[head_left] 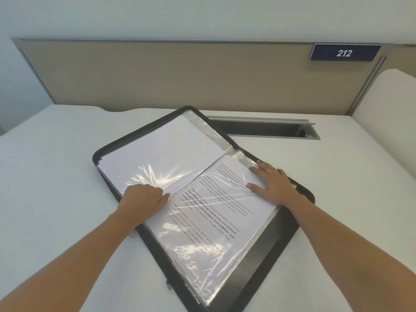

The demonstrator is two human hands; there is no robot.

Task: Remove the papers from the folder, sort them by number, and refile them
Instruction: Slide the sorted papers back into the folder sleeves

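A black zip folder (270, 251) lies open and turned diagonally on the white desk. Its left half holds a blank white sheet (162, 149) under a clear plastic sleeve. In the right half a printed sheet (216, 219) lies under another crinkled sleeve. My left hand (144, 199) sits at the near edge of the left sleeve, fingers curled, pinching the plastic by the spine. My right hand (272, 183) lies flat with fingers spread on the far corner of the printed page.
The white desk (56, 176) runs to a beige partition (157, 73) carrying a blue "212" plate (344, 52). An open cable slot (265, 129) is sunk into the desk just behind the folder. A white curved divider (387, 97) stands at right.
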